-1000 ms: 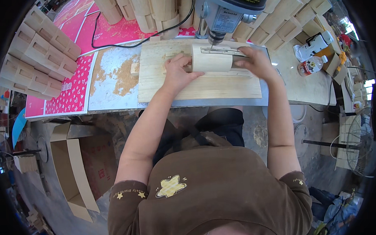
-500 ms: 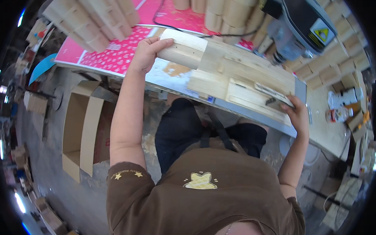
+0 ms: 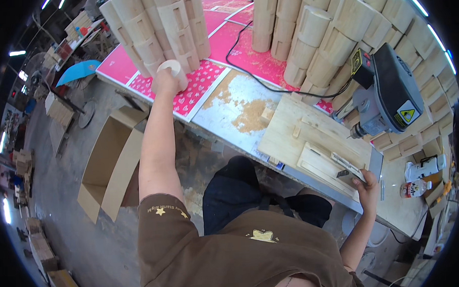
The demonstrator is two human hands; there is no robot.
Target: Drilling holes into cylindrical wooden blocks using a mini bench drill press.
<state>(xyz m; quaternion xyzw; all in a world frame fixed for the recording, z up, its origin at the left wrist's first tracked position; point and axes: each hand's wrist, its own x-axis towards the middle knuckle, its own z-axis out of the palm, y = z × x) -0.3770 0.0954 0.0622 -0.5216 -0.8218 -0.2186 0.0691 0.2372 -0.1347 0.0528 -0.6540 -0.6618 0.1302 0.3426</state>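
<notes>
My left hand [image 3: 165, 83] is closed round a pale rounded wooden block [image 3: 178, 73], upright at the pink sheet in front of the stacked wooden pieces [image 3: 150, 42]; its fingers are partly hidden. At the right, my right hand [image 3: 367, 186] grips the end of a narrow slotted bar [image 3: 347, 165]. That bar lies over a wooden jig board [image 3: 289, 122] fitted with pale strips. Above the board's right part hangs a drill press [image 3: 384, 95], its bit pointing down and apart from the board.
Tall stacks of rounded wooden blocks [image 3: 312, 39] line the back and right. Sawdust [image 3: 251, 116] covers part of the bench. A black cable [image 3: 268, 85] crosses to the drill. A plastic bottle [image 3: 415, 188] stands at the right. An open cardboard box [image 3: 111, 163] is on the floor at left.
My left hand has carried the wooden block from the jig board's left end to the far left, by the stacks. The right hand stays on the slotted bar. The view has shifted.
</notes>
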